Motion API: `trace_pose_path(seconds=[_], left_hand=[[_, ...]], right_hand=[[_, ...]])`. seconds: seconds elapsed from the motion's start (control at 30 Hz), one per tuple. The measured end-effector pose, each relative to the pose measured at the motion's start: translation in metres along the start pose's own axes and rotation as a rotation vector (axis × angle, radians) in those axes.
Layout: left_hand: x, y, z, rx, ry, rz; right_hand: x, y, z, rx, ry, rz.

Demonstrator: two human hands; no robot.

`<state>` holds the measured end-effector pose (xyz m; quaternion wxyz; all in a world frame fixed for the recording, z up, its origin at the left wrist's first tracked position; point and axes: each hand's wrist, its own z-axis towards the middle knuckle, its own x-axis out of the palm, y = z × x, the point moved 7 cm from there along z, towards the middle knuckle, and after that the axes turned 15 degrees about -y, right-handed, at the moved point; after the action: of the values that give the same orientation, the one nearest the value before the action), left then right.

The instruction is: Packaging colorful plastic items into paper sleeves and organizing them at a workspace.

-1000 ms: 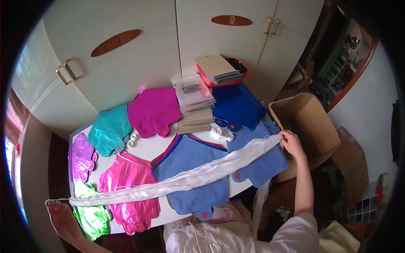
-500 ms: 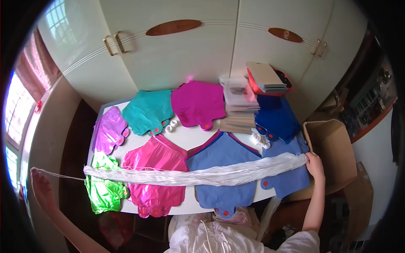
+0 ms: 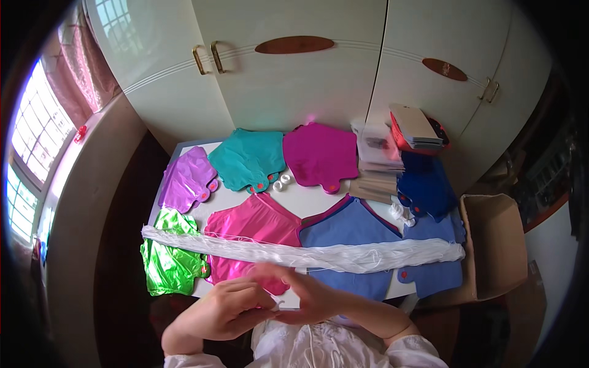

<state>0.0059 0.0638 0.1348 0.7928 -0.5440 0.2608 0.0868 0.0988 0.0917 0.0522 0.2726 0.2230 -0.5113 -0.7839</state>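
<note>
A long bundle of white string [image 3: 343, 255] lies across the table over bright green, pink and blue foil-like sheets. Close to my body, my left hand [image 3: 230, 306] is closed, with a small bit of white string [image 3: 277, 303] at its fingertips. My right hand [image 3: 307, 295] is right beside it, its fingers crossing over toward the left hand and smeared by motion. Under the bundle are the green sheet [image 3: 165, 276], the pink sheet [image 3: 248, 224] and the blue sheet [image 3: 346, 227]. Whatever lies between the two palms is hidden.
Farther back lie a purple sheet [image 3: 186, 178], a teal sheet [image 3: 245, 156] and a magenta sheet [image 3: 320, 153]. Small white rolls [image 3: 279, 184] sit between them. Stacked cards [image 3: 374, 184], a red basket [image 3: 438, 144] and dark blue sheets [image 3: 423, 184] occupy the right; a cardboard box [image 3: 497, 245] stands beyond.
Both hands have come in from the far left and right to meet before my body. My right hand has let go of the bundle's right end. The view has shifted slightly.
</note>
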Motion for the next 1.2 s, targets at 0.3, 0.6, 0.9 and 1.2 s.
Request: trace_pose_path(seconds=[0.3,0.6,0.9,1.2], left_hand=[[0.054,0.094,-0.047,-0.316,-0.221,-1.217],[0.056,0.087,-0.029,0.208,-0.306,-0.126],[0.072,0.086,-0.035,0.233,-0.251,-0.455],[0.070,0.084,-0.030,0.115,-0.214,-0.571]], right_hand=[[-0.038,-0.055,-0.020,0.257,-0.210,0.186],[-0.029,-0.010,-0.039,-0.093,-0.370,-0.233],[-0.031,-0.010,-0.050,-0.062,-0.330,-0.155],[-0.035,-0.013,-0.048,-0.185,-0.345,-0.355]])
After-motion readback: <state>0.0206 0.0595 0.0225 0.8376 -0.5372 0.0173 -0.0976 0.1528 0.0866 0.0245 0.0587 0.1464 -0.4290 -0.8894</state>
